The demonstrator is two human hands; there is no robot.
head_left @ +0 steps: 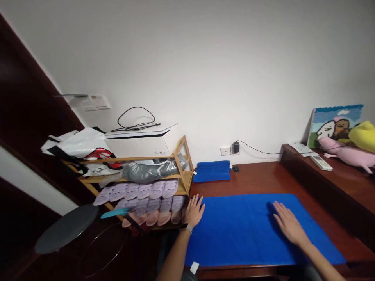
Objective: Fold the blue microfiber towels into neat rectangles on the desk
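Observation:
A blue towel lies spread flat on the dark red wooden desk, with a white tag at its front left corner. My left hand, a watch on its wrist, rests at the towel's left edge with fingers stretched out. Over the right part of the towel is my right hand, fingers extended and casting a shadow on the cloth. Neither hand holds anything. Behind the spread towel, against the wall, sits a folded blue towel with small white tags.
Left of the desk stands a wooden rack with several slippers and a white box. A round stool is at lower left. On the raised right ledge lie a remote and a pink plush toy. A charger is plugged into the wall.

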